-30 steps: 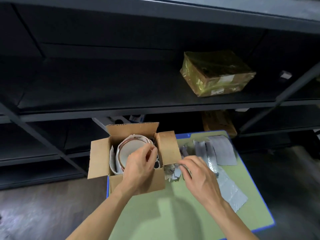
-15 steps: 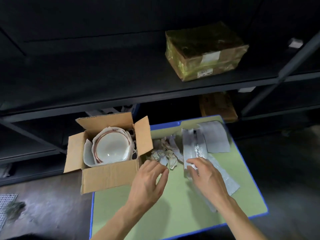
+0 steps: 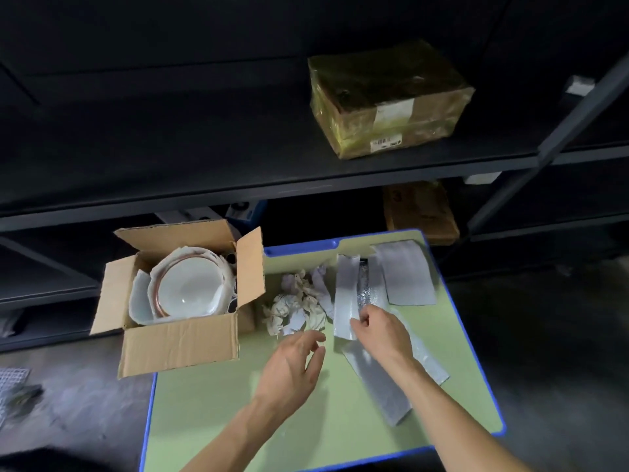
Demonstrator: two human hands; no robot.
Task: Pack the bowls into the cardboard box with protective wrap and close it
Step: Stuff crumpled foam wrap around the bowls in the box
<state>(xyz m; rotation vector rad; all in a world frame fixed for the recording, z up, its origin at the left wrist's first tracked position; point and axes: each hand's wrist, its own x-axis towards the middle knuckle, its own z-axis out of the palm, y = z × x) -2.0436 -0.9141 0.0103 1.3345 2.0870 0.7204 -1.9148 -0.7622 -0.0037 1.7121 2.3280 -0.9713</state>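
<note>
Pinching the near edge of a foam sheet [image 3: 345, 294], the right hand [image 3: 381, 332] readies padding. The left hand [image 3: 292, 362] hovers empty, fingers loosely spread, beside the crumpled paper [image 3: 296, 304]. The bowls [image 3: 187, 291] sit in the cardboard box [image 3: 180, 345], flaps open for access.

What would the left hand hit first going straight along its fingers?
Likely the crumpled paper just beyond the left hand, though its height is unclear. The right hand pinches a foam sheet alongside.
</note>
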